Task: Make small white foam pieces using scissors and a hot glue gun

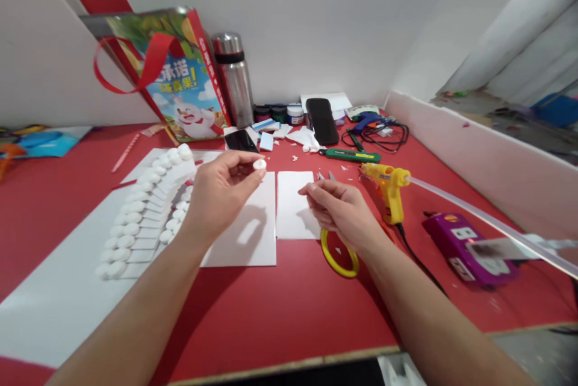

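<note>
My left hand (226, 187) pinches a small white disc (259, 165) between thumb and fingertips, above a sheet of white board (248, 247). To its right, my right hand (338, 205) has its thumb and forefinger pressed together; whatever they hold, if anything, is too small to make out. Beneath that hand lies a smaller white card (293, 217), beside scissors with yellow and red handles (339, 268). At the left, rows of white round pieces (130, 217) curve along a larger white board (58, 295), with thin dark lines running from them. My left forearm partly hides those rows.
A yellow glue gun (391, 187) with a long clear stick stands right, near a purple power strip (469, 250). Behind are a green cutter (352, 155), a black phone-like case (322, 121), paint jars (295, 114), a steel flask (235, 82) and a gift bag (180, 85).
</note>
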`<state>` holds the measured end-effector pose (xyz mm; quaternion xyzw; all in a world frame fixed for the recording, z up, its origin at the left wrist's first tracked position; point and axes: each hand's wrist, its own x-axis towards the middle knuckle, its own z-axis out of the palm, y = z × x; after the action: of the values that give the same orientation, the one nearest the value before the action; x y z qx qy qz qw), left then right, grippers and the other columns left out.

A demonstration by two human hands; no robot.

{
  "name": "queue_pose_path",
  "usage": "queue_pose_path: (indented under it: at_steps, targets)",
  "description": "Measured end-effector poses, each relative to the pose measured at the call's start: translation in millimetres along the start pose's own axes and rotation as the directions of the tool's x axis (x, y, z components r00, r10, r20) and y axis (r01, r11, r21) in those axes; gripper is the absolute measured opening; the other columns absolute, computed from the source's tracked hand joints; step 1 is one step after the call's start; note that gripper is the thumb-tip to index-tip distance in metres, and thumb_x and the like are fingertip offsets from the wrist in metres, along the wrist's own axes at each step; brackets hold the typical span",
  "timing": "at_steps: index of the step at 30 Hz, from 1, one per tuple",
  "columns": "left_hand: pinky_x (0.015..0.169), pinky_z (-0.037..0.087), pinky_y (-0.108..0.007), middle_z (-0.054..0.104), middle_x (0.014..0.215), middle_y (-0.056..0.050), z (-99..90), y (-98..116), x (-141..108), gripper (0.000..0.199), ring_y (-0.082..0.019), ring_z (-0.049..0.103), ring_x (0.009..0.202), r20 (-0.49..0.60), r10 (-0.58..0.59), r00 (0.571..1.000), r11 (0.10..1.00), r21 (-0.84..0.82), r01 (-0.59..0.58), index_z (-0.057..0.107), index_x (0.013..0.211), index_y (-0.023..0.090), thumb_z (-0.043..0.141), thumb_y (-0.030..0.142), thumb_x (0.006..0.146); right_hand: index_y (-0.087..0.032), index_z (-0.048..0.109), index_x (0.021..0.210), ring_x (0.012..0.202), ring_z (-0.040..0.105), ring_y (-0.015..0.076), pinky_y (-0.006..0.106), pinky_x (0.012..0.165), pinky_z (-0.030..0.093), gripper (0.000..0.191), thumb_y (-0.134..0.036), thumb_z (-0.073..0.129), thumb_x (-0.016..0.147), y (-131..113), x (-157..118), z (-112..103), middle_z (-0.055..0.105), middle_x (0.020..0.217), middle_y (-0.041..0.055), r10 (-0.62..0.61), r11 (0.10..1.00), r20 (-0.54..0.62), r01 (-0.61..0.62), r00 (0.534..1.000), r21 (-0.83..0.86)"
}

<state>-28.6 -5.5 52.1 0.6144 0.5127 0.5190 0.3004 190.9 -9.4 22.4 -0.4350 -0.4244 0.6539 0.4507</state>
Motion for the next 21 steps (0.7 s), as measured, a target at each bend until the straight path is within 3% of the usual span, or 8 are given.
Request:
queue_pose_path:
  at_steps: [4, 8, 11, 14, 21]
  targets:
    - [0.077, 0.058, -0.033, 0.075, 0.100, -0.006, -20.7, -10.8, -10.2, 0.026, -0.020, 0.072, 0.083, -0.007, 0.022, 1.000, 0.981, 0.192, -0.020, 0.075, 0.111, 0.020, 0.075, 0.034, 0.090, -0.015, 0.070, 0.083, 0.049, 0.039, 0.0067, 0.023, 0.044, 0.024, 0.030, -0.045, 0.072, 0.087, 3.4, -2.4, 2.6, 0.054, 0.062, -0.0031, -0.114, 0.944, 0.036, 0.119, 0.993, -0.308]
    - [0.088, 0.056, -0.038, 0.074, 0.105, -0.008, -27.6, -28.2, -20.8, 0.018, -0.021, 0.071, 0.090, 0.118, 0.199, 0.973, 0.851, 0.471, -0.231, 0.073, 0.110, 0.019, 0.067, 0.028, 0.095, -0.016, 0.071, 0.081, 0.055, 0.045, 0.0098, 0.026, 0.051, 0.031, 0.027, -0.038, 0.064, 0.092, 8.4, -0.4, 1.9, 0.059, 0.062, -0.0014, -0.197, 0.795, 0.075, 0.204, 0.977, -0.571]
    - [0.102, 0.051, -0.048, 0.071, 0.120, -0.014, -26.3, -37.3, -22.1, 0.017, -0.030, 0.065, 0.114, 0.270, 0.306, 0.913, 0.707, 0.578, -0.408, 0.074, 0.105, 0.015, 0.062, 0.024, 0.097, -0.016, 0.071, 0.080, 0.055, 0.045, 0.0101, 0.027, 0.053, 0.031, 0.025, -0.034, 0.062, 0.094, 10.4, 1.0, 0.7, 0.059, 0.061, -0.0021, -0.240, 0.724, 0.081, 0.234, 0.967, -0.649]
    - [0.108, 0.046, -0.056, 0.066, 0.132, -0.018, -26.3, -45.2, -21.6, 0.020, -0.036, 0.057, 0.128, 0.347, 0.315, 0.883, 0.616, 0.633, -0.469, 0.076, 0.101, 0.013, 0.059, 0.023, 0.098, -0.017, 0.070, 0.077, 0.057, 0.047, 0.0106, 0.027, 0.056, 0.033, 0.024, -0.030, 0.061, 0.094, 11.8, 0.4, 1.0, 0.060, 0.062, -0.0021, -0.302, 0.660, 0.108, 0.289, 0.947, -0.693]
    - [0.115, 0.041, -0.061, 0.062, 0.139, -0.018, -32.5, -61.0, -24.7, 0.022, -0.039, 0.047, 0.141, 0.344, 0.273, 0.898, 0.610, 0.661, -0.438, 0.076, 0.107, 0.015, 0.059, 0.021, 0.096, -0.018, 0.069, 0.076, 0.062, 0.055, 0.0129, 0.027, 0.060, 0.037, 0.023, -0.025, 0.058, 0.095, 17.3, -1.8, 3.9, 0.066, 0.067, -0.0002, -0.346, 0.593, 0.170, 0.355, 0.923, -0.722]
